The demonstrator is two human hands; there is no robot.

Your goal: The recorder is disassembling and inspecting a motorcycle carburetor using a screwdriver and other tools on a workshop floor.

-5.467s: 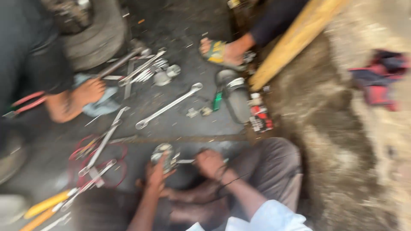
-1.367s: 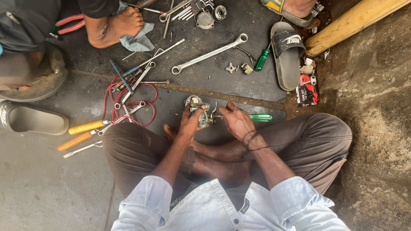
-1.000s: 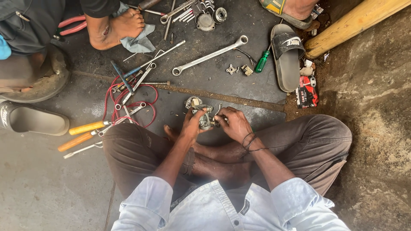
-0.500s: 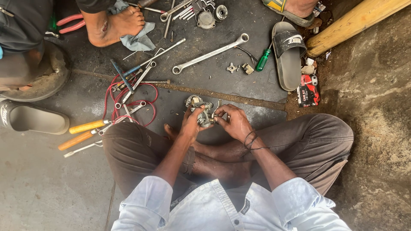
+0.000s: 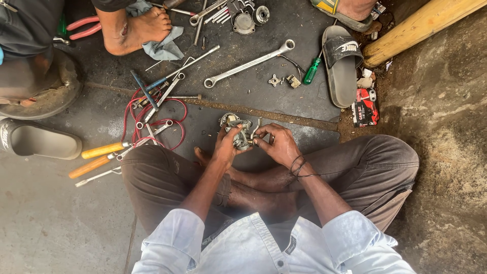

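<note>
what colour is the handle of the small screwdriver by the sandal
Green, translucent-looking; the screwdriver shows in the head view, beside the dark sandal.

A long spanner [image 5: 248,63], green screwdriver [image 5: 311,70], red wire coil [image 5: 152,119] and black sandal [image 5: 341,66] lie about.

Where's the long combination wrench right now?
In the head view the long combination wrench lies slanted on the dark mat, above the hands, between the red wire coil on its left and the green-handled screwdriver on its right.
</note>
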